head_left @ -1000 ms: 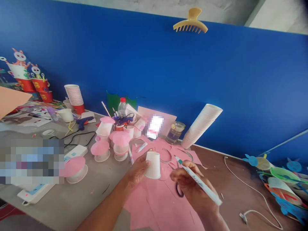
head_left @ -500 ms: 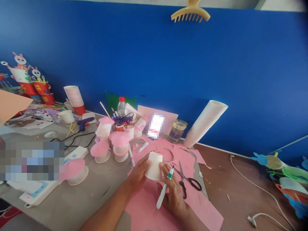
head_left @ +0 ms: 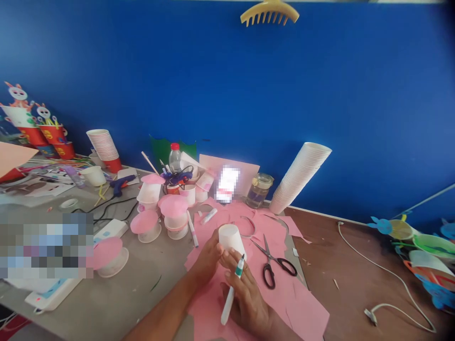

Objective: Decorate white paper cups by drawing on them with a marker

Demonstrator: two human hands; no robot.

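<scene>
My left hand [head_left: 206, 259] is closed around the left side of a white paper cup [head_left: 230, 237], which is upside down. My right hand [head_left: 249, 296] has its fingertips on the near side of the cup. An uncapped marker [head_left: 229, 303] with a green band and dark tip is held between its fingers, tip pointing up and away. Both hands are over pink paper [head_left: 302, 308]. Black-handled scissors [head_left: 270, 258] lie spread on that paper, right of my right hand. A white marker [head_left: 209, 216] and another pen [head_left: 192, 229] lie beyond the left hand.
Several cups with pink paper tops [head_left: 145, 221] stand to the left. Behind are a phone [head_left: 227, 183], a glass jar [head_left: 260, 190] and a tall leaning cup stack [head_left: 301, 176]. A glue gun [head_left: 122, 183], a power strip [head_left: 60, 288] and a white cable [head_left: 382, 271] also lie around.
The cup has tilted so its base faces me more. My right hand has moved left and down, its fingers now lying across the cup's near side. The view has shifted slightly.
</scene>
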